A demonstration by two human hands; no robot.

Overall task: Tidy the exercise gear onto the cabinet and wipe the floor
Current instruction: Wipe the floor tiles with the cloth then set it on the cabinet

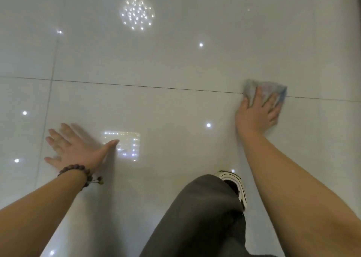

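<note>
Gray pants [203, 217] on a bent leg sit closest, with 1 black and white shoe [235, 186] poking out past the knee. Under everything is the floor [156, 61], big shiny white tiles with ceiling lights shining in them. No exercise gear and no cabinet show from up here, so I cannot tell if the tidy part is done. The wiping part looks like it is going on now, and I think lots of floor is left, but I see no dirt to tell clean from not clean. Far out on the right, the right hand [256, 114] lies flat with fingers spread, pressing a blue and white cloth [263, 90] onto a tile line. Well apart from the cloth, the left hand [76, 149] lies flat on the floor, fingers wide, holding nothing, with a bead bracelet [78, 173] on its wrist.
</note>
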